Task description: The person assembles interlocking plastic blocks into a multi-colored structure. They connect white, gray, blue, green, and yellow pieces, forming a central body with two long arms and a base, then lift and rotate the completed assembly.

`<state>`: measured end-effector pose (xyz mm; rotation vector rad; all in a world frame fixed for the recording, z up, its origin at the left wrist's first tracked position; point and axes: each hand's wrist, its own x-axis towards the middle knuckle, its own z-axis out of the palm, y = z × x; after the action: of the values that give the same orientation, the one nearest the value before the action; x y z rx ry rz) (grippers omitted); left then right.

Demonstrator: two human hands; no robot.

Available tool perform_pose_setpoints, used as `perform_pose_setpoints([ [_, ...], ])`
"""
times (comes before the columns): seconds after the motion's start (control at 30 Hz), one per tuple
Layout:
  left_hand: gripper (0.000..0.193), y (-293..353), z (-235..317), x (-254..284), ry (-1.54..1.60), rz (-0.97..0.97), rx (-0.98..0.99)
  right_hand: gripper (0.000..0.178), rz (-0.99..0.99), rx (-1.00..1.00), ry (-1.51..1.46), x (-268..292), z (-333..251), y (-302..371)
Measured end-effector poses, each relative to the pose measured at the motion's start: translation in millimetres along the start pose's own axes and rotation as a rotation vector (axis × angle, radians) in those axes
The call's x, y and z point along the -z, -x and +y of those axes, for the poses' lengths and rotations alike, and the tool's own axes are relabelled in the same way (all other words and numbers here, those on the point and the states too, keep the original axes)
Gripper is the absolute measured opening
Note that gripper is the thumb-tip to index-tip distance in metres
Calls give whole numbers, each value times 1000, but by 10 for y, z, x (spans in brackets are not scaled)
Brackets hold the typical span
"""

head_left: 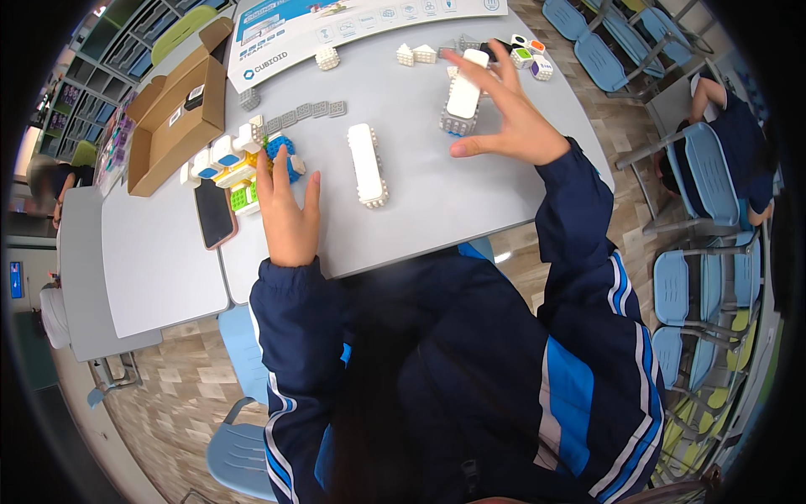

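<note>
My right hand (525, 122) is spread at the right of the table, fingers apart. Just left of its palm lies a white bar (464, 92) on grey studded blocks; I cannot tell whether a fingertip touches it. My left hand (288, 214) is also open, its fingers pointing up beside a cluster of joined cube blocks in white, yellow and green (225, 164). Blue studded blocks (285, 151) sit at its fingertips. Between my hands rests a second white bar (365, 164) with white studded blocks along its side.
Flat grey studded pieces (306, 112) form a row. Small white blocks (417, 55) and coloured-face cubes (525, 55) sit far off. A cardboard box (176, 122), a phone (216, 214) and a large printed box (353, 29) share the table. Blue chairs (709, 176) stand right.
</note>
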<state>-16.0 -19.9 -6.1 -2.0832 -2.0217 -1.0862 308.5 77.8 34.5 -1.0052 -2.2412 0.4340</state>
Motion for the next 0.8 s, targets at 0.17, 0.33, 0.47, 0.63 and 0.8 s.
perform_pose_setpoints([
  [0.17, 48, 100, -185, -171, -141, 17, -137, 83, 496, -27, 82, -14, -667, 225],
  [0.33, 35, 126, -148, -173, -20, -1, -256, 59, 197, 28, -266, -520, -1090, 487],
  [0.47, 36, 218, -129, -112, 218, -5, -103, 57, 120, -131, -348, -891, -1042, 350],
  [0.63, 50, 126, -17, -21, 341, -75, 86, 67, 43, -205, -279, -1218, -938, 225],
  [0.8, 59, -24, -201, 89, 402, -431, 223, 67, 5, -71, -63, -1359, -850, 206],
])
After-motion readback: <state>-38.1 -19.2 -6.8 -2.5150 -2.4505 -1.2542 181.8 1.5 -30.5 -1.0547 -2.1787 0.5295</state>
